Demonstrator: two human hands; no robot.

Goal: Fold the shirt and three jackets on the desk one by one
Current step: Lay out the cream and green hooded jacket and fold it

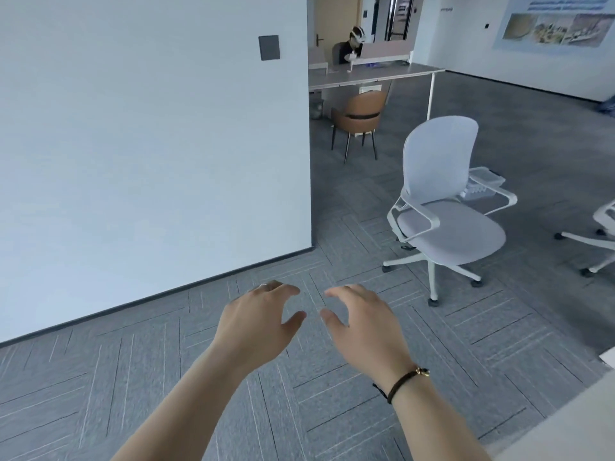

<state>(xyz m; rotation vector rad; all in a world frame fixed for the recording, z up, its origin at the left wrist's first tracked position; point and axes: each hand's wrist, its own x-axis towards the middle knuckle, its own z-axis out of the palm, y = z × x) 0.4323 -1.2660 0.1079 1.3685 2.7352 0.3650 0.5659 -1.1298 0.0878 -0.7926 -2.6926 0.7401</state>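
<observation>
While both hands hover empty, left hand (258, 322) and right hand (364, 327) loosely spread over grey carpet (133, 377), no garment shows; only a desk edge (572, 414) at right. Best turn there first.

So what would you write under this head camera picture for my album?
Two empty hands, left hand and right hand, held out over grey carpet, a white office chair nearby, no clothes in sight.

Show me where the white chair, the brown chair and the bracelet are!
white chair (451, 236), head view, on its seat.
brown chair (361, 109), head view, on its curved backrest.
bracelet (404, 382), head view, on the dark cord round the right wrist.
</observation>
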